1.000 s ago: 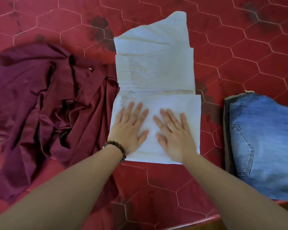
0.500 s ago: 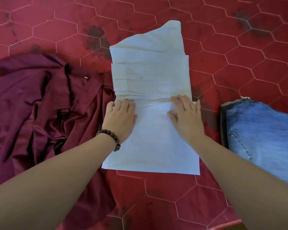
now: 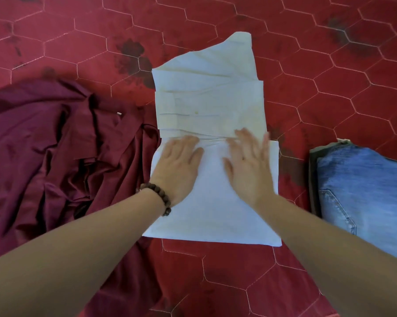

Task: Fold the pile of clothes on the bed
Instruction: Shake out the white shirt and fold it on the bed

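A pale white shirt (image 3: 210, 99) lies lengthwise in the middle of the red quilted bed cover (image 3: 330, 88), folded into a narrow strip with its sleeves stacked across the upper half. My left hand (image 3: 178, 167), with a bead bracelet at the wrist, rests flat on the shirt's lower panel at its left side. My right hand (image 3: 250, 165) lies flat beside it, fingers spread and blurred, fingertips at the edge of the folded sleeves. Neither hand grips the cloth. A crumpled maroon garment (image 3: 55, 156) lies to the left, touching the shirt's edge.
Folded blue jeans (image 3: 364, 193) lie at the right, back pocket up, a little apart from the shirt. The bed's near edge shows at the bottom right corner. Dark stains mark the cover beyond the shirt.
Both hands slid from the shirt's lower panel up to the sleeve fold. My right hand then shifted a little inward, flat on the cloth.
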